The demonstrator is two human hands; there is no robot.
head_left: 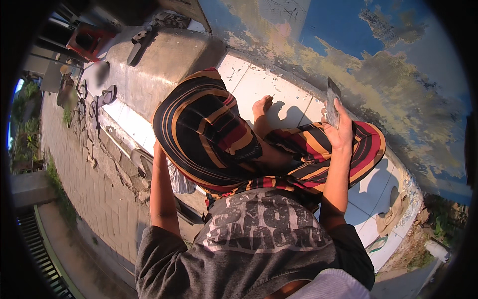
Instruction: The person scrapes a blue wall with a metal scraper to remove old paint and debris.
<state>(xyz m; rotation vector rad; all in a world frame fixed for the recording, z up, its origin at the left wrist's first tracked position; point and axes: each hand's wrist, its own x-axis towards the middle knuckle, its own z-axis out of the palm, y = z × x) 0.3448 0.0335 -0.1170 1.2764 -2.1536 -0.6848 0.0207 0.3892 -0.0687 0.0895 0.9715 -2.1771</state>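
Note:
My right hand (339,130) is closed around a flat grey scraper (333,88) with a dark blade pointing up, held close to the wall (388,94). Blue and pale paint has flaked off that wall in large patches. My left forearm (163,199) runs up beside my bent knee, and the hand itself is hidden behind the striped black, red and orange cloth (199,124) over my legs. One bare foot (261,105) rests on the white tiled ledge (238,70), where paint flakes lie scattered.
A concrete block (174,55) at the far left carries a dark sandal (137,50). More sandals (107,95) lie left of it, near a red stool (88,44). A beige cloth (393,214) lies on the tiles at right. A paved path (89,184) runs along the left.

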